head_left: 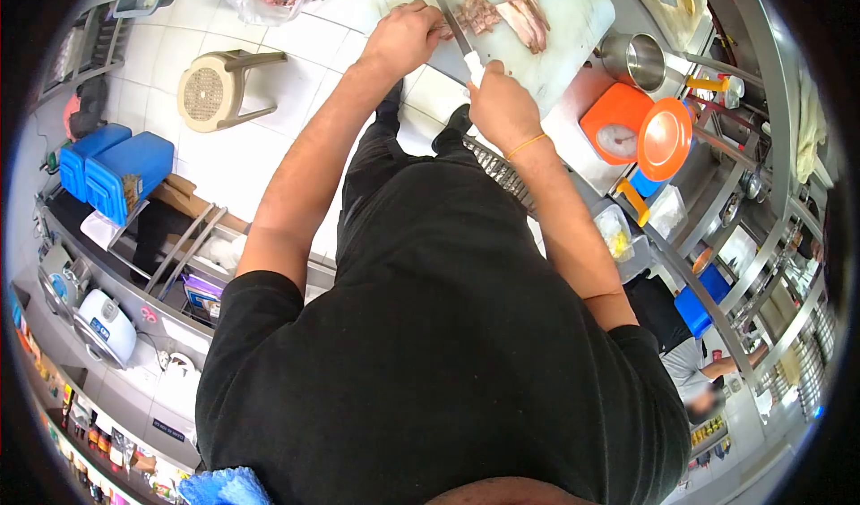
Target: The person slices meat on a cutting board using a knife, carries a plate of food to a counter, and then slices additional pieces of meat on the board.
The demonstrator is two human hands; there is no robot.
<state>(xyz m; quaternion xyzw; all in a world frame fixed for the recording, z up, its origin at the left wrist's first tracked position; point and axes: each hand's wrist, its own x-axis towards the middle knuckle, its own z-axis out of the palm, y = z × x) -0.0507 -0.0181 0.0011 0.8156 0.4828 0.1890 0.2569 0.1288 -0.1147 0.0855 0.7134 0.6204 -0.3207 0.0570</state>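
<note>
A long, straight steel knife with a white handle is gripped by its handle, its blade slanted away toward the upper left and cut off by the edge of the view. A small piece of pinkish meat is partly hidden under fingertips just left of the blade. To its right, a small heap of chopped pinkish-brown meat is spread on a white, rectangular cutting board, with longer, pale-edged meat strips laid beside it.

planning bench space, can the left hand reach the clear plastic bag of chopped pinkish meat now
Probably yes: the left hand seems to steady a meat piece beside the white-handled knife, but nothing visible blocks its way to the bag.
</note>
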